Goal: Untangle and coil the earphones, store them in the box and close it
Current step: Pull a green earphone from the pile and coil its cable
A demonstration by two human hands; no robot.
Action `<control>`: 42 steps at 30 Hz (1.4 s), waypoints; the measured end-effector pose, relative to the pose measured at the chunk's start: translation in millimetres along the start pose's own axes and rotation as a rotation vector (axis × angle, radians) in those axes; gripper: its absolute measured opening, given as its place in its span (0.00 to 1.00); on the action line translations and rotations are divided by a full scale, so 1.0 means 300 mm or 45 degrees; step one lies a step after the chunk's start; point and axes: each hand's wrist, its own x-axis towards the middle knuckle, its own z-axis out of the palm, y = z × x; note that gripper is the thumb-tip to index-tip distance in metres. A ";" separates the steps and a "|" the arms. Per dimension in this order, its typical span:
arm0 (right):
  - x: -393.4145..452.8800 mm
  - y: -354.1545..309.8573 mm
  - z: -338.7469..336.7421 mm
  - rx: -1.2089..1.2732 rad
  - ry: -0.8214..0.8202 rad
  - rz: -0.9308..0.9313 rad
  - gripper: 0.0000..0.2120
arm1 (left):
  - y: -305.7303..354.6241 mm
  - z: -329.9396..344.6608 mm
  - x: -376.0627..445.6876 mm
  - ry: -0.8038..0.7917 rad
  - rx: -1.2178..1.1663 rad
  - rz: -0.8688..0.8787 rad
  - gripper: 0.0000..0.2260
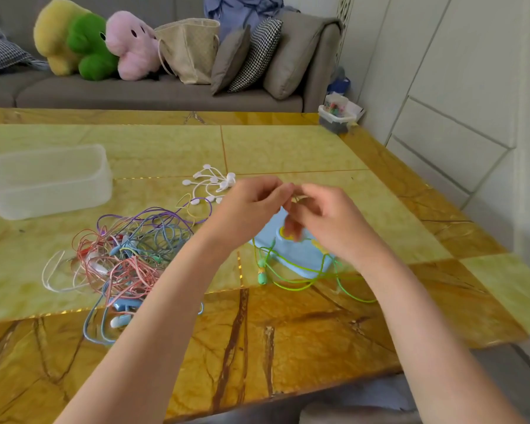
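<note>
**Green earphones in hand above the table's near edge**

Left hand point(251, 206) and right hand point(325, 221) meet fingertip to fingertip, both pinching the green earphones point(291, 270) (contact blurred). The cord hangs over a blue lid point(300, 255) toward the near edge. A tangled pile of earphones point(129, 255) lies left of it. The clear box point(46, 179) stands open toward the far left corner, white cable ties point(211, 183) mid-table.

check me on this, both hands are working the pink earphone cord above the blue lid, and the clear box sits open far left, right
Not quite. In the head view the left hand and right hand pinch the green earphone cord, not a pink one. They are above the blue lid, and the clear box sits open far left.
</note>
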 end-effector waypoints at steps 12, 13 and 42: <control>0.000 0.035 -0.105 0.626 0.896 0.225 0.10 | -0.022 -0.008 -0.010 -0.263 0.126 -0.065 0.11; 0.001 0.026 -0.101 0.645 0.871 0.225 0.10 | -0.031 -0.007 -0.012 -0.287 0.183 -0.069 0.11; -0.015 0.001 0.005 0.561 -0.066 0.383 0.23 | 0.046 0.001 -0.039 -0.512 -1.151 -0.252 0.13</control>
